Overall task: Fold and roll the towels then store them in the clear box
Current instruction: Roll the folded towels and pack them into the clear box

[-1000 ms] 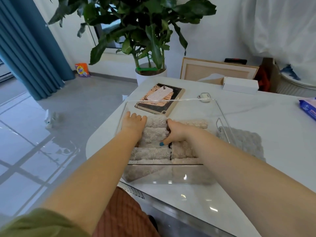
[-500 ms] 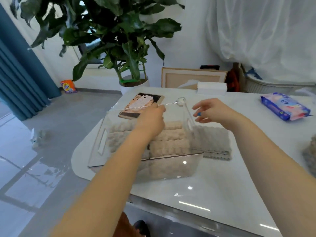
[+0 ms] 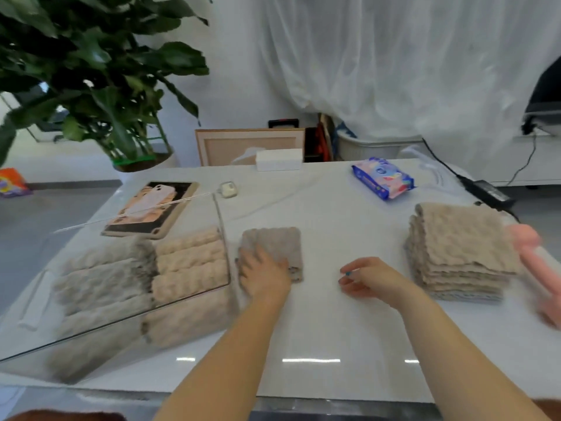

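The clear box [image 3: 100, 347] stands at the table's left end, and several rolled beige and grey towels [image 3: 188, 262] lie in rows inside it. Just right of the box lies a flat folded grey towel [image 3: 273, 241]. My left hand [image 3: 264, 275] rests on that towel's near end with its fingers spread over it. My right hand [image 3: 370, 278] hovers over bare table to the right, fingers loosely curled and holding nothing. A stack of several folded beige towels [image 3: 461, 238] sits further right.
A blurred pink object [image 3: 534, 262] lies right of the stack. Beyond the box lies a tan board with a phone case [image 3: 151, 208]. A wipes pack [image 3: 382, 177], a white box [image 3: 279, 159] and a black power adapter [image 3: 491, 192] sit further back. A potted plant [image 3: 91, 71] stands behind the table.
Both hands have come out of the box. The left one moved right onto the folded grey towel, the right one dropped over the table. The view swung right, showing the towel stack.
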The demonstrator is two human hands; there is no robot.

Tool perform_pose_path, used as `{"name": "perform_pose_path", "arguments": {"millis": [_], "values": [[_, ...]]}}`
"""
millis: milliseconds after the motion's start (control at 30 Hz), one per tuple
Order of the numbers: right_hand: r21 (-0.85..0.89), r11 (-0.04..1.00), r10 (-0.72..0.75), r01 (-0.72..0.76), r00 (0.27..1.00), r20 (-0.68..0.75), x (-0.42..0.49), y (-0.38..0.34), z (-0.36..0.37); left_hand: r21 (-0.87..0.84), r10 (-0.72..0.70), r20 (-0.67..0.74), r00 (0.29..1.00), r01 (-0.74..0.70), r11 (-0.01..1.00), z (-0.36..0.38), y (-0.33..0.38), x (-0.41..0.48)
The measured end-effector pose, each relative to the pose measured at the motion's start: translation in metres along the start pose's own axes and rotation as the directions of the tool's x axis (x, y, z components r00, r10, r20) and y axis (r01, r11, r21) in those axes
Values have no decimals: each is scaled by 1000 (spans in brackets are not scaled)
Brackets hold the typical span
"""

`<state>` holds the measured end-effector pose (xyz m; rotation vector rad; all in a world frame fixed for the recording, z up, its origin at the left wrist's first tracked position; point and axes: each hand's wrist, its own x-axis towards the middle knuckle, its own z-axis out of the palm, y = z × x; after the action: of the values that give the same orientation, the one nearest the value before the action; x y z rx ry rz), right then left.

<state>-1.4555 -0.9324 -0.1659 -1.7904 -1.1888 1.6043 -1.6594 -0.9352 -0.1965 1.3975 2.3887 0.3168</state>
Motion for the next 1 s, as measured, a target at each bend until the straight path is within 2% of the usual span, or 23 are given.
{"name": "perform_pose_path", "arguments": {"millis": [67,133,267,300,333,433,500,567,633,700,833,900,1000], "values": [[91,996,14,-16,1000,23,3,10,4,-116,-105,-64,992,98,988,4,-6,5],[192,981,6,-15,999,44,6,13,13,-200,-121,-72,990,105,974,4,-6,11],[313,950,-31,16,999,42,15,5,36,-478,-126,97,987,157,864,1,1,15],[315,949,-42,26,998,45,17,0,41,-580,-107,136,985,167,798,-2,1,11],[309,951,-46,28,998,52,18,-6,47,-695,-88,197,976,203,690,-5,3,4],[310,950,-50,29,997,59,20,-20,63,-914,80,332,940,300,272,-15,4,-22],[373,928,-41,9,996,79,18,-27,66,-941,193,334,922,314,128,-23,4,-35],[474,880,-62,-13,988,143,9,-33,66,-938,260,345,902,342,57,-40,4,-41],[551,834,-145,32,976,163,1,-38,60,-923,282,378,882,382,42,-56,7,-43],[552,824,-251,129,956,152,-9,-45,54,-915,252,404,880,394,90,-71,10,-45],[366,891,-366,267,901,234,-35,-57,39,-887,223,405,887,321,333,-97,8,-53],[322,894,-405,312,872,277,-48,-64,34,-887,232,327,916,212,411,-110,2,-56],[426,834,-492,351,823,285,-65,-78,36,-927,275,153,949,41,373,-131,-13,-58]]}}
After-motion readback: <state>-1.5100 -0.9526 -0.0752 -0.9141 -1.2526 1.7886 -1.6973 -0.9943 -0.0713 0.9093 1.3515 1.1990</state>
